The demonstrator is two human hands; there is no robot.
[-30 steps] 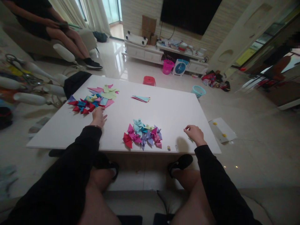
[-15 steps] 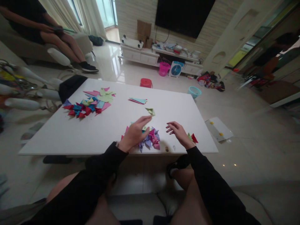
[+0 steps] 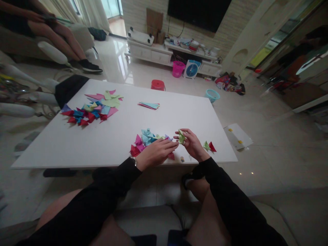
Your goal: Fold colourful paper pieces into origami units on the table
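Observation:
My right hand [image 3: 191, 145] pinches a small green folded paper piece [image 3: 181, 137] just above the white table [image 3: 123, 133]. My left hand [image 3: 156, 153] reaches in from the left, fingers extended together and touching the same green piece. Under my left hand lies a pile of folded paper shapes [image 3: 147, 140] in pink, blue, purple and red. Two small folded pieces, green and red [image 3: 209, 146], sit on the table to the right of my right hand.
A larger heap of coloured paper and folded shapes [image 3: 91, 108] lies at the table's far left, a thin stack of paper sheets [image 3: 149, 105] at the far middle. Another person sits on a sofa [image 3: 46, 27] at back left. Buckets [image 3: 177, 68] stand on the floor beyond.
My left hand came from the far-left heap to the near pile with a green piece. My right hand moved left off the table's corner and took hold of that piece.

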